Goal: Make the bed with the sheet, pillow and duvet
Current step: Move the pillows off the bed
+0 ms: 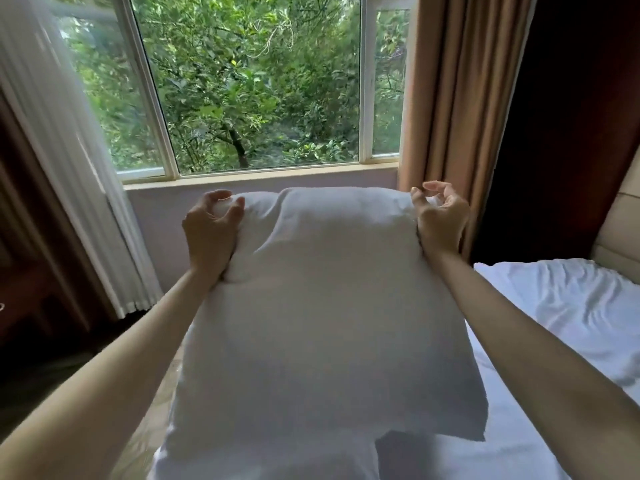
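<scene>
Plump white fabric pillow [322, 306] held upright; left hand [211, 233] grips its corner, right hand [440, 220] presses, fingers loosely curled. Risk: one-sided hold, pillow may slip.

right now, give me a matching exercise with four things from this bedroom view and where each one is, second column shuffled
Things:
1. pillow
2. tan curtain
3. white sheer curtain
4. sheet

Places:
A. right of the window
B. on the bed, lower right
C. held up between both hands
D. left of the window

Pairs: 1-C, 2-A, 3-D, 4-B
</scene>
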A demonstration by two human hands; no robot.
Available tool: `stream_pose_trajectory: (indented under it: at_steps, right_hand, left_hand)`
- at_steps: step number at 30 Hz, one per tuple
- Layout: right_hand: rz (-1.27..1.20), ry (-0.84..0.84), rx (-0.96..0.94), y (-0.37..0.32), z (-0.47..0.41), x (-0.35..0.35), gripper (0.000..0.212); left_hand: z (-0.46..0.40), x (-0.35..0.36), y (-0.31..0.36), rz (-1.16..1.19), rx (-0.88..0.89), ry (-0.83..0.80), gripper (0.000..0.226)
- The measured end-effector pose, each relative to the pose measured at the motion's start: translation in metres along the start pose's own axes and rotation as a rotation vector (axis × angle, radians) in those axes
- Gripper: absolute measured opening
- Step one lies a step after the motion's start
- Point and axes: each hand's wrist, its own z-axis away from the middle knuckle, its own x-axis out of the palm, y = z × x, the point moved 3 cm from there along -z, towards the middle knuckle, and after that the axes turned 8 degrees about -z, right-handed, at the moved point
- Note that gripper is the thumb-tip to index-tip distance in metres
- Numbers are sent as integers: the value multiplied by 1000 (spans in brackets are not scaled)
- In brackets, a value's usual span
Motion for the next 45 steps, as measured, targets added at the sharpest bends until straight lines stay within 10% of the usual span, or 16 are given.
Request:
stream_pose_trajectory:
  at_steps: [10,17,23,39,45]
  right_hand:
    - [-32,8,-29,35,10,81,15]
    - [415,-242,207,149,84,90,31]
    - [567,-370,266,180,109,79,45]
    - [875,-956,-176,140,254,-18,76]
    - [991,-1162,-58,154,266,-14,94]
  left_hand:
    - [-54,-4,-68,-1,22,15,26]
    - [0,63,-201,-296,-303,-529,49]
    - [22,78,-226,-325,-337,-583,56]
    - [230,16,-197,-629,697,-621,67]
    - [242,32,-212,-807,699,-872,110]
